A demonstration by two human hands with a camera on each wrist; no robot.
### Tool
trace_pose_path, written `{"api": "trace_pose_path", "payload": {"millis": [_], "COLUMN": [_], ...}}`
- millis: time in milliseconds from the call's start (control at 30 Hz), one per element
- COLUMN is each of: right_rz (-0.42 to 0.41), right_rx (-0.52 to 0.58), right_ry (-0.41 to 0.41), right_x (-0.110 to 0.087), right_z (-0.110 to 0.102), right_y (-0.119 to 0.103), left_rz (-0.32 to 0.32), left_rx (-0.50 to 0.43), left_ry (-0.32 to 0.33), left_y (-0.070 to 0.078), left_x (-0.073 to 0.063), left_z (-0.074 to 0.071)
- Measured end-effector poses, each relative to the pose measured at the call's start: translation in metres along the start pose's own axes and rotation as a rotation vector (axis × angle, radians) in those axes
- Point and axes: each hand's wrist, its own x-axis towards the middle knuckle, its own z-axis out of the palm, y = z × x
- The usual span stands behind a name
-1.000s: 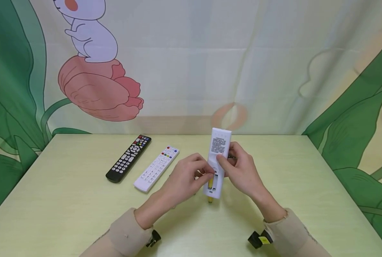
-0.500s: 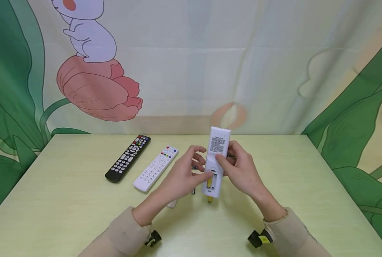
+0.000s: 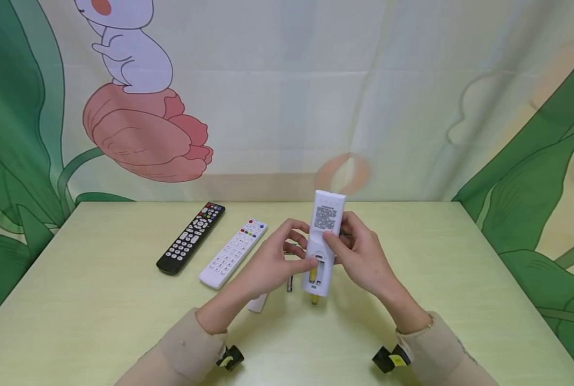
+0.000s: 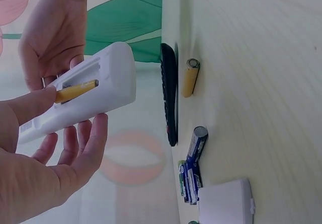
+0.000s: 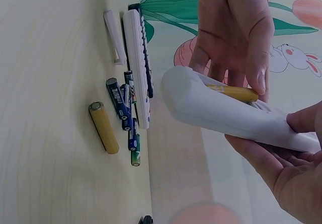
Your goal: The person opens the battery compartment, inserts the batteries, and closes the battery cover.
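Note:
Between both hands a white remote control [image 3: 326, 214] is raised over the table, its back and uncovered battery slot facing up. One yellow battery [image 4: 78, 90] lies in the slot, one end tipped up; the other half of the slot is bare. The left hand [image 3: 274, 262] presses its thumb on the raised end of this battery, its fingers curled against the remote's side. The right hand [image 3: 361, 252] grips the remote's far half, thumb on the back and fingers underneath. A second yellow battery [image 5: 103, 127] lies on the table below.
Several blue and green batteries [image 5: 126, 100] lie loosely grouped beside a white battery cover [image 3: 258, 303]. A black remote [image 3: 191, 239] and another white remote [image 3: 235, 253] rest left of the hands. Beyond the hands lies one more black remote [image 4: 169, 93]. A printed curtain [image 3: 248, 107] hangs behind the table.
The left fingers have opened out from the battery slot to the remote's side, leaving the thumb pressing on the yellow battery. The right hand keeps its grip.

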Motion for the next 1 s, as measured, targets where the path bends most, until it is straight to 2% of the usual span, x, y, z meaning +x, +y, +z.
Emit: {"api": "trace_pose_path", "payload": {"millis": [500, 667, 833, 1000], "right_rz": [-0.04, -0.052, -0.055, -0.057], "right_rx": [-0.012, -0.037, -0.038, -0.034], "right_ry": [-0.037, -0.042, -0.033, -0.027], "right_x": [-0.0004, -0.0002, 0.0004, 0.001], "right_z": [0.0034, 0.0037, 0.0034, 0.0024], "right_y": [-0.0003, -0.0026, -0.0021, 0.0011], "left_rz": [-0.053, -0.058, -0.056, -0.038], "left_rx": [-0.107, -0.099, -0.078, -0.012], "left_ry": [-0.037, -0.042, -0.008, 0.018], "left_y": [-0.0017, 0.0001, 0.0022, 0.0004], "left_x": [0.0015, 0.0024, 0.0023, 0.0019], "left_z": [-0.0018, -0.0024, 0.0002, 0.0037]}}
